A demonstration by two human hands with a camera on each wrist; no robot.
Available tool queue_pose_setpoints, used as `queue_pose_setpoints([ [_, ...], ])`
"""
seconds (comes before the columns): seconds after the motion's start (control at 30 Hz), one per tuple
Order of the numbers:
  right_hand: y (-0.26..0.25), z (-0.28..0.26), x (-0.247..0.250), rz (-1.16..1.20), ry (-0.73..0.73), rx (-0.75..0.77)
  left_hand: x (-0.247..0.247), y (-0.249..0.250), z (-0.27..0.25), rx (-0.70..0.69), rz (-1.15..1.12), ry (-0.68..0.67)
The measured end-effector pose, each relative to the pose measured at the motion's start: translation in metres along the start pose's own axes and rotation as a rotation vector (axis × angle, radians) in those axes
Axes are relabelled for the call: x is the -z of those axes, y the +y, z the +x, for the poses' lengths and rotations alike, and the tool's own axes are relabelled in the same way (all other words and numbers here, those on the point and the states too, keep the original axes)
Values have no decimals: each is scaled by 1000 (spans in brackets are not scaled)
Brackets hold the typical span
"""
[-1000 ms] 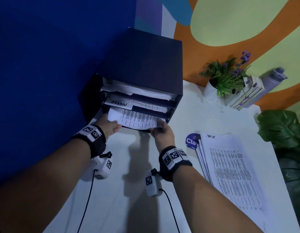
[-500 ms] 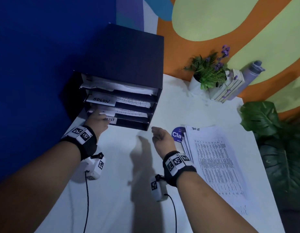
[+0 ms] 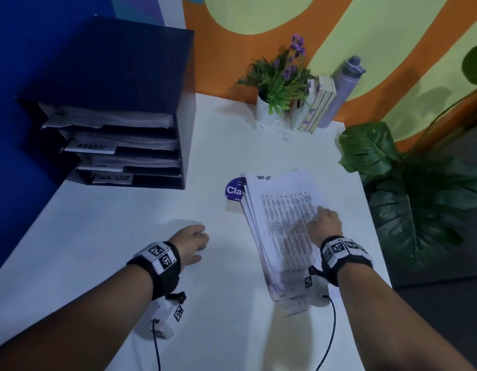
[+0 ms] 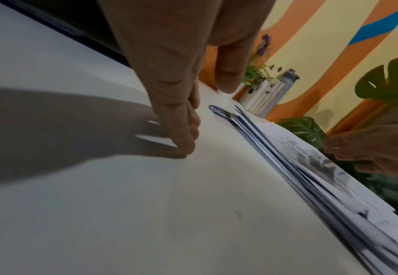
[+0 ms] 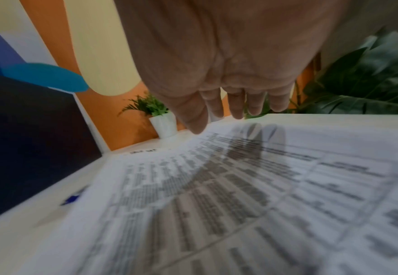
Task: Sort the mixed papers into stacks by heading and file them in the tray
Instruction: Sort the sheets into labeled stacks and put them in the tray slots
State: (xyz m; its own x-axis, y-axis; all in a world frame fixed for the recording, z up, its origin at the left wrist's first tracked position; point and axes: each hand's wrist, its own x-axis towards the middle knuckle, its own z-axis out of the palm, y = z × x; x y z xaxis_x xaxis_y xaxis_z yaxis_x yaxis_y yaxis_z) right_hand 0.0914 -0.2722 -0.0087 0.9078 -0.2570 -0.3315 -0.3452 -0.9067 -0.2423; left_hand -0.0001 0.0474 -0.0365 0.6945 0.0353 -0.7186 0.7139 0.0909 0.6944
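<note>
The dark file tray (image 3: pixel 119 76) stands at the back left, with papers in its slots and labels on their fronts. A fanned stack of printed sheets (image 3: pixel 282 223) headed "TASK LIST" lies on the white table (image 3: pixel 111 236) to the right. My right hand (image 3: pixel 321 214) hovers low over the top sheet (image 5: pixel 216 195) with straight fingers (image 5: pixel 237 104); its shadow falls on the print, and I cannot tell whether it touches. My left hand (image 3: pixel 198 245) hangs just above bare table left of the stack edge (image 4: pixel 287 167), its fingers (image 4: pixel 186 145) loosely curled and holding nothing.
A round purple sticker (image 3: pixel 234 189) peeks out beside the stack's top left corner. A small potted plant (image 3: pixel 277 84), upright books (image 3: pixel 319 103) and a grey bottle (image 3: pixel 344 87) line the back wall. Large green leaves (image 3: pixel 408 196) crowd the table's right edge.
Both hands pushed a sheet into a lower slot, then drew back from the tray. The right hand went right to the stack; the left came back over the middle of the table.
</note>
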Motion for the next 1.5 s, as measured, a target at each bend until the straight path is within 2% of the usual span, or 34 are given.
queue_pose_setpoints([
  [0.13,30,18,-2,51,-27,-75,-46,3,1,39,16,-23],
  [0.23,41,23,-7,110,-37,-130,-72,1,2,23,105,-79],
  [0.3,44,22,-12,153,-51,-141,-86,1,2,25,86,-74],
  [0.4,41,15,-18,322,-163,-155,-102,3,-1,1,17,-53],
  [0.5,32,4,-20,377,-211,-66,-101,1,-4,-17,9,-54],
  [0.6,25,-13,-13,604,-190,60,-87,-3,-11,-12,-44,-34],
  [0.73,12,-44,9,986,-223,161,-59,7,-23,-120,-116,72],
  [0.83,-11,-67,20,1145,-280,297,-36,27,-41,-296,-214,1],
  [0.87,-21,-73,21,1176,-288,337,-32,35,-49,-367,-201,16],
  [0.97,-51,-89,21,1241,-269,394,-14,52,-68,-556,-74,208],
  [1.03,-69,-99,20,1282,-231,413,-1,58,-79,-656,-24,277],
  [1.1,-82,-108,20,1279,-190,460,9,60,-91,-713,-29,296],
  [1.2,-97,-122,27,1287,-116,569,22,54,-103,-721,-104,308],
  [1.3,-109,-128,39,1217,54,797,28,51,-109,-681,-144,308],
  [1.4,-122,-127,52,843,289,996,28,53,-111,-680,-172,330],
  [1.5,-130,-129,60,391,532,1075,27,55,-111,-694,-189,313],
])
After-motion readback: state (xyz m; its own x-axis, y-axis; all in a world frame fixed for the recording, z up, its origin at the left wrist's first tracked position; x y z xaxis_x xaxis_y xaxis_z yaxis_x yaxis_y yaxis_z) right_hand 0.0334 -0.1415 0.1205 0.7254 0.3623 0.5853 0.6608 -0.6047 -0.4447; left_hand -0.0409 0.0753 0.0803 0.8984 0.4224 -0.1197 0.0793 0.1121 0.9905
